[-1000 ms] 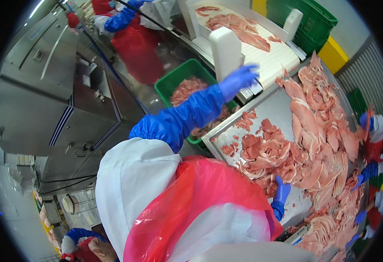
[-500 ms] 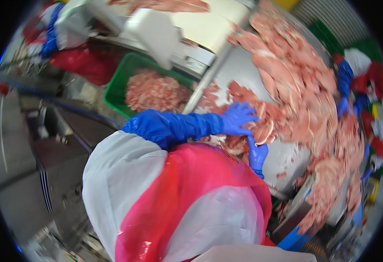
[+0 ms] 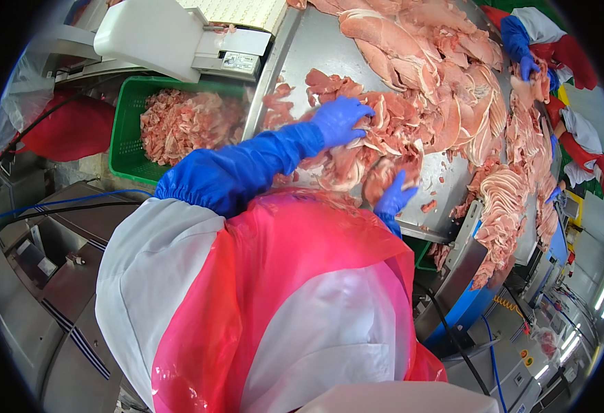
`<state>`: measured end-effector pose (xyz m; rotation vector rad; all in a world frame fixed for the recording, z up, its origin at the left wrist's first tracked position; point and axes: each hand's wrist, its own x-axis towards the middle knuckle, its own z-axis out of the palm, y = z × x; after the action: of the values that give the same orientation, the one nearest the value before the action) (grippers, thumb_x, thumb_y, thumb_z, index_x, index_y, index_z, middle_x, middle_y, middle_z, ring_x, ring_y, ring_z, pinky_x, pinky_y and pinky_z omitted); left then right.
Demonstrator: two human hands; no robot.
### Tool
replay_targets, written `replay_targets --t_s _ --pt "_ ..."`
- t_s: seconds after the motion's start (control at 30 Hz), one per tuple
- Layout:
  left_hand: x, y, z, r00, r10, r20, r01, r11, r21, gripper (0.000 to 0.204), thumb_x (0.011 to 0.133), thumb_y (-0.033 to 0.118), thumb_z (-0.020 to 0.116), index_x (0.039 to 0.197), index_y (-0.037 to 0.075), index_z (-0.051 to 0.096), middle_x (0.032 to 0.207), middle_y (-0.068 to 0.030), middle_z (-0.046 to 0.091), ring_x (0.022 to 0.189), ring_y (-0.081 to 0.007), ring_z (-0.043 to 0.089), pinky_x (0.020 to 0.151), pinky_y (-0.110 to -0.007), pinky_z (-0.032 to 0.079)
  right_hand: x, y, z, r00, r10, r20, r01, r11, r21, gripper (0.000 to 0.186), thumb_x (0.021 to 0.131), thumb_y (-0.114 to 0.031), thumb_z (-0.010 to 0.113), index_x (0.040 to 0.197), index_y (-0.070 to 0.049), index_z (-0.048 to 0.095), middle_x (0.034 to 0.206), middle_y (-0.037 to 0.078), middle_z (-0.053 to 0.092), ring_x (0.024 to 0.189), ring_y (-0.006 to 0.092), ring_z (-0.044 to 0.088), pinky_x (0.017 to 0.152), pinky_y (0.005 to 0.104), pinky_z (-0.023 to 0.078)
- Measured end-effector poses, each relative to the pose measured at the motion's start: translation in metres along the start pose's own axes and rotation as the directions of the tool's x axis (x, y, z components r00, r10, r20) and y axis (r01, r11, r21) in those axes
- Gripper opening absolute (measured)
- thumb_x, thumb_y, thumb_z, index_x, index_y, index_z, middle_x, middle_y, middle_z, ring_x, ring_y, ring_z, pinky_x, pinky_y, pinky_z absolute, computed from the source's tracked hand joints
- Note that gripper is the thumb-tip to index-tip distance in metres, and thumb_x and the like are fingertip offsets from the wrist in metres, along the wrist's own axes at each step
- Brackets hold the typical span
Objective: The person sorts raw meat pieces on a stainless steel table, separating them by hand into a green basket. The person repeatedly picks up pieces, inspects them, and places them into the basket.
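Observation:
Raw meat slices (image 3: 391, 127) lie in a loose pile on the metal table (image 3: 378, 62). My left hand (image 3: 342, 122), in a blue-purple glove, rests on the pile's near left side with its fingers apart and slightly bent over the slices. Closer to the table's near edge, my right hand (image 3: 394, 198) is gloved the same way, thumb and fingers apart, against the side of a small clump of meat (image 3: 383, 177). Part of its palm side is hidden. Both forearms wear blue sleeve covers (image 3: 240, 168).
A green crate (image 3: 126, 131) with meat pieces stands left of the table, beside a white conveyor machine (image 3: 151, 38). More slices (image 3: 501, 206) cover the right side, by a blue-edged metal frame (image 3: 470, 275). Co-workers in red aprons (image 3: 574, 58) stand across the table.
My view has shifted, so the table shows further up and left. My hands have moved apart, the right one now beside a clump of meat nearer the table's edge.

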<state>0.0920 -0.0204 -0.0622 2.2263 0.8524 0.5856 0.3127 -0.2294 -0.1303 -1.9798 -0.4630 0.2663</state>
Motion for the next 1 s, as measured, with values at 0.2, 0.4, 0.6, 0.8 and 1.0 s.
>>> replay_targets --t_s 0.2,0.4,0.6,0.8,1.0 --pt "0.016 -0.027 -0.005 0.978 -0.188 0.09 0.206 0.938 -0.278 0.035 0.091 0.031 0.074 0.119 0.01 0.072 0.109 -0.0171 0.073 0.102 -0.0316 0.07 0.093 -0.04 0.054 0.006 -0.066 0.057 0.943 0.087 0.32 -0.19 0.933 0.306 0.06 0.092 -0.004 0.066 0.149 -0.001 0.048 0.142 0.012 0.053 0.126 0.0221 0.054 0.106 0.0334 0.045" --pt "0.009 -0.026 -0.042 0.94 -0.317 0.123 0.307 0.636 -0.709 0.043 0.094 0.036 0.074 0.121 0.003 0.073 0.103 -0.0056 0.074 0.094 -0.0151 0.067 0.089 -0.031 0.054 -0.012 -0.143 0.056 0.893 -0.082 0.442 -0.044 0.962 0.269 0.057 0.091 -0.002 0.063 0.146 0.001 0.051 0.136 0.011 0.057 0.123 0.0222 0.055 0.104 0.0347 0.047" --pt "0.064 0.052 -0.123 0.996 -0.048 -0.075 -0.026 0.647 -0.762 0.039 0.096 0.03 0.071 0.125 0.003 0.068 0.108 -0.0086 0.072 0.102 -0.019 0.068 0.093 -0.034 0.053 0.005 -0.249 0.073 0.703 -0.566 0.431 0.472 0.824 0.312 0.052 0.096 -0.014 0.062 0.144 0.002 0.052 0.132 0.013 0.063 0.118 0.0243 0.06 0.1 0.0371 0.048" --pt "0.077 0.065 -0.181 0.988 -0.108 -0.111 -0.038 0.523 -0.851 0.033 0.1 0.027 0.069 0.12 0.001 0.067 0.1 -0.0017 0.069 0.092 -0.0125 0.066 0.085 -0.028 0.054 0.015 -0.287 0.065 0.701 -0.333 0.631 0.251 0.943 0.218 0.046 0.098 -0.022 0.065 0.138 0.0 0.056 0.127 0.013 0.064 0.11 0.0218 0.063 0.093 0.0354 0.051" --pt "-0.043 -0.009 -0.102 0.926 -0.078 -0.369 0.034 0.992 -0.123 0.065 0.092 0.04 0.075 0.144 0.006 0.054 0.141 -0.0191 0.058 0.131 -0.0301 0.055 0.11 -0.041 0.044 0.029 -0.11 0.0 0.812 -0.142 0.566 0.178 0.984 -0.008 0.053 0.099 -0.018 0.068 0.147 -0.002 0.052 0.141 0.017 0.06 0.124 0.0244 0.06 0.105 0.0362 0.048"
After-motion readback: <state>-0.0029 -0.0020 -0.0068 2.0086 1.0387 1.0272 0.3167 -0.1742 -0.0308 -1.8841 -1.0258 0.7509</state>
